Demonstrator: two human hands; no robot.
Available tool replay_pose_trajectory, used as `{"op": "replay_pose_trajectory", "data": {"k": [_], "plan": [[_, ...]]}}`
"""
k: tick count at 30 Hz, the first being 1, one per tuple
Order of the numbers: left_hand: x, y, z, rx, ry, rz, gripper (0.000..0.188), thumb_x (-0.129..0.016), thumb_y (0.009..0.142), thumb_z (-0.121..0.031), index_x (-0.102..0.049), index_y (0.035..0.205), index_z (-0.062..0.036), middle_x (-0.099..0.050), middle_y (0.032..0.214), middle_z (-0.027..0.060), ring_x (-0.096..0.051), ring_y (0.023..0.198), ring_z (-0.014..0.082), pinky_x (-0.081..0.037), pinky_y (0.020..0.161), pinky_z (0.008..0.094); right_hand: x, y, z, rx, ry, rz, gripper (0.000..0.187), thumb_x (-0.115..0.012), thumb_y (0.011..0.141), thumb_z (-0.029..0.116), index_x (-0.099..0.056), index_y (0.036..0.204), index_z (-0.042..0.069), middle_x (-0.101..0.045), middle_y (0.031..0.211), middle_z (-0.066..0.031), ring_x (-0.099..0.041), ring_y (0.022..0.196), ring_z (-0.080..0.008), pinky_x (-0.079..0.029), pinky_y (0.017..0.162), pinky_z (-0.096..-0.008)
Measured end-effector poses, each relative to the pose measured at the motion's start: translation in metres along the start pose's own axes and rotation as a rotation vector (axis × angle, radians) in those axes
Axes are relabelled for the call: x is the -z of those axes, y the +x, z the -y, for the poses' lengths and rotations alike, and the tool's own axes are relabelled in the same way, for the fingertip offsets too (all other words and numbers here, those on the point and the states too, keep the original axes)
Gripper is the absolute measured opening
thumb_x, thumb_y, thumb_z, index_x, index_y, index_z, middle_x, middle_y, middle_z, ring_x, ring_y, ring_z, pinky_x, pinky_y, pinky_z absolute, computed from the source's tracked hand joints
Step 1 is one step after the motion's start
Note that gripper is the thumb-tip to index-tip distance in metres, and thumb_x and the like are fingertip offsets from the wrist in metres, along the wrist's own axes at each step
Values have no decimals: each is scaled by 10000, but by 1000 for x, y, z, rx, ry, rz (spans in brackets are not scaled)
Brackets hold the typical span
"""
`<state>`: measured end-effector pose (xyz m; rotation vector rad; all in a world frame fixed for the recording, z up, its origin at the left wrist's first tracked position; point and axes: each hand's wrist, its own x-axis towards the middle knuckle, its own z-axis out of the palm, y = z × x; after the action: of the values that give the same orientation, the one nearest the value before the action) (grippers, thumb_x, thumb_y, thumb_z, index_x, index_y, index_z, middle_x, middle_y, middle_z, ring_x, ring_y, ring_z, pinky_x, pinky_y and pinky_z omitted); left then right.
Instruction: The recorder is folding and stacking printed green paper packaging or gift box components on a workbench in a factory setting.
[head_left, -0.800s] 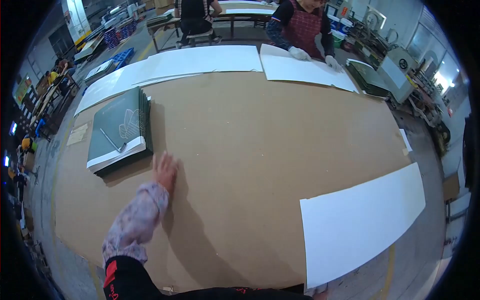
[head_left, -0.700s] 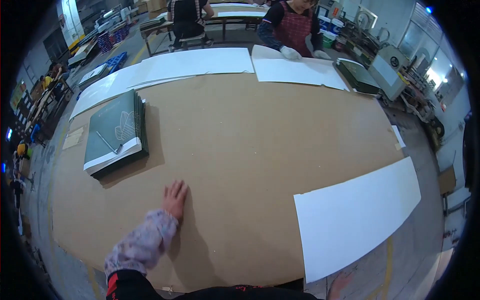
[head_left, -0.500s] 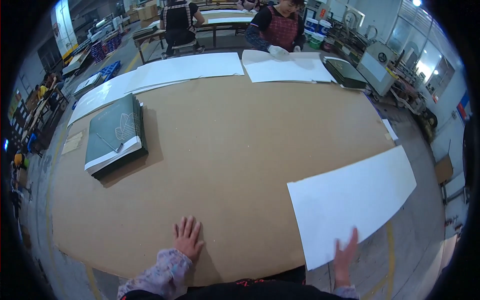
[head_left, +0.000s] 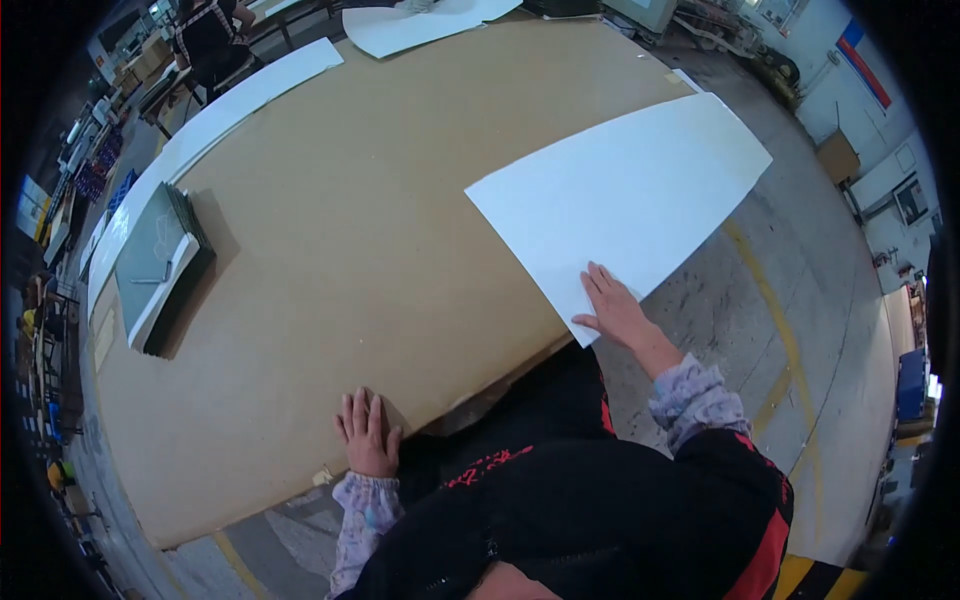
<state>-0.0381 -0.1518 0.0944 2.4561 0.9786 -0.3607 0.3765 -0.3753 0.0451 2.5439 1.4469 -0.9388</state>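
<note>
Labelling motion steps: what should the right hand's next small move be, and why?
Probably have the right hand pinch the edge of the nearest white sheet: the hand lies open over the sheet's near corner, no grip visible, while the left hand rests on the brown tabletop.

Head-worn left fisheye camera looks steeply down from above the wearer's black-and-red jacket [head_left: 570,490], facing across the broad brown tabletop [head_left: 340,240], its near edge close, the large white sheet [head_left: 625,185] right of centre.
</note>
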Motion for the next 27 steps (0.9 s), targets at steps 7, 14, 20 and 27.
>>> {"op": "replay_pose_trajectory", "data": {"k": [7,14,20,27], "plan": [[0,14,-3,-65,0,52,720,-700,765,-253,-410,1411,-122,-298,1519,117,-212,1423,342,-129,1146,540,12,-9,33,18,-152,193,1084,-749,676,559,-281,1403,-95,-199,1489,-315,-235,1382,-459,-341,1039,-590],[-10,20,-5,-92,-33,69,772,-735,732,-255,-401,1417,-129,-288,1524,102,-208,1424,334,-121,1153,528,37,17,-1,153,-20,203,288,-517,861,181,-516,1056,-30,-575,1028,-292,-584,983,-390,-497,788,-498],[-25,31,-10,-69,-523,24,766,-728,764,-140,-358,1431,-59,-309,1491,175,-298,1381,353,-274,1116,482,100,62,34,136,43,-519,102,-457,903,115,-515,901,31,-582,615,-181,-606,562,-373,-486,500,-459],[-44,87,-83,96,-1412,-317,772,-685,811,-93,-269,1456,-14,-355,1445,169,-350,1348,290,-318,1094,409,53,100,258,729,362,-358,112,-513,824,86,-479,915,29,-594,735,-128,-631,650,-337,-507,519,-407]]}}
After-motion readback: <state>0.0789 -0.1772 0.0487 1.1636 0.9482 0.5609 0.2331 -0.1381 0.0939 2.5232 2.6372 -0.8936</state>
